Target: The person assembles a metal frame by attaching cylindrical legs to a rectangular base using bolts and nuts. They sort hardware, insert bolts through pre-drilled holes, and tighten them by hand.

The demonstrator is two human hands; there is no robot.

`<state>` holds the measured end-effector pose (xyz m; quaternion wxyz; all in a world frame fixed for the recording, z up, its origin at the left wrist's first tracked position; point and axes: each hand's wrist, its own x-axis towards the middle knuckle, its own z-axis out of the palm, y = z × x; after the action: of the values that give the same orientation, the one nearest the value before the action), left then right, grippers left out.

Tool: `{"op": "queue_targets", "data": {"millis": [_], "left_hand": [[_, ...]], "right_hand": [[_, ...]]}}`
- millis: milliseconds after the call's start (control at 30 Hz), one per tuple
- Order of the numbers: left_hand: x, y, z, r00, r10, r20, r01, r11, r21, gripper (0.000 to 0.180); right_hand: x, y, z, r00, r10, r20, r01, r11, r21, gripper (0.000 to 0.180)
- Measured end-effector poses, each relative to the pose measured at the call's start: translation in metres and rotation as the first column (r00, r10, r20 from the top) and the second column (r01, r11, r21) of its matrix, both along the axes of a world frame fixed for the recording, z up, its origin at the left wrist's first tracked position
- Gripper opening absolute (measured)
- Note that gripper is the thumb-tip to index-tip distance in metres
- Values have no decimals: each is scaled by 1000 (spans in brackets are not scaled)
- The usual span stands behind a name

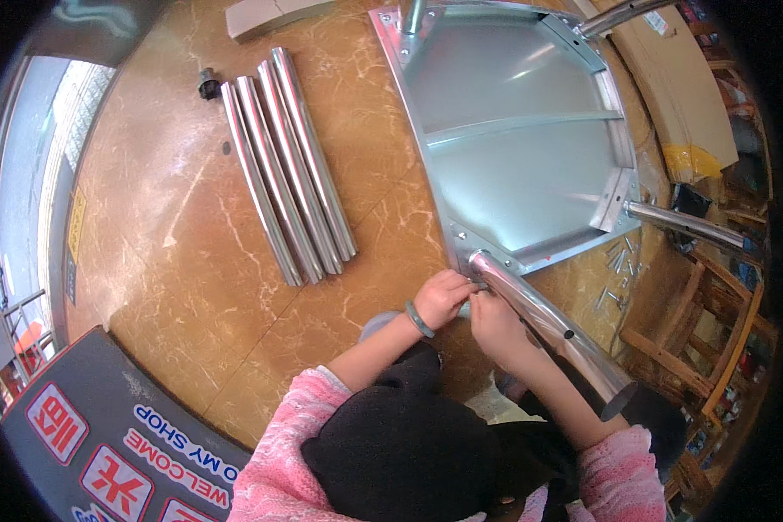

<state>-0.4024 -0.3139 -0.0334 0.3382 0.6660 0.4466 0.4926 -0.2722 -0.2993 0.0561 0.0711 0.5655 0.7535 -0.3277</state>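
Just beside the near corner of an upturned metal tabletop, my two hands meet. A shiny tubular leg stands out from that corner and passes close along my right hand. My left hand, with a green bangle at its wrist, is closed in a pinch. A small dark grey piece shows at its fingertips, too small to name. The fingers of my right hand are also pinched at this spot, and whatever they hold is hidden. More legs, one a far-right leg, are fixed at the other corners.
Several loose metal tubes lie side by side on the brown tiled floor, with a black cap near their far ends. Bolts are scattered right of the tabletop. A wooden stool, cardboard and a dark mat surround the area.
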Motion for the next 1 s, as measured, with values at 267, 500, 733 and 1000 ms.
{"op": "queue_targets", "data": {"millis": [267,500,733,1000], "left_hand": [[2,2,-4,998,-59,-33,58,998,-31,30],[-4,6,-2,989,-105,-107,104,994,-16,34],[-3,20,13,962,-219,-164,213,976,-49,36],[-8,30,16,936,-303,-179,302,953,-30,34]], "right_hand": [[25,10,-11,586,-809,-40,458,372,-807,35],[34,-8,-27,562,-702,-437,393,691,-607,27],[44,-2,-21,577,-734,-358,590,678,-439,27],[58,-9,-59,547,-748,-375,450,641,-622,35]]}}
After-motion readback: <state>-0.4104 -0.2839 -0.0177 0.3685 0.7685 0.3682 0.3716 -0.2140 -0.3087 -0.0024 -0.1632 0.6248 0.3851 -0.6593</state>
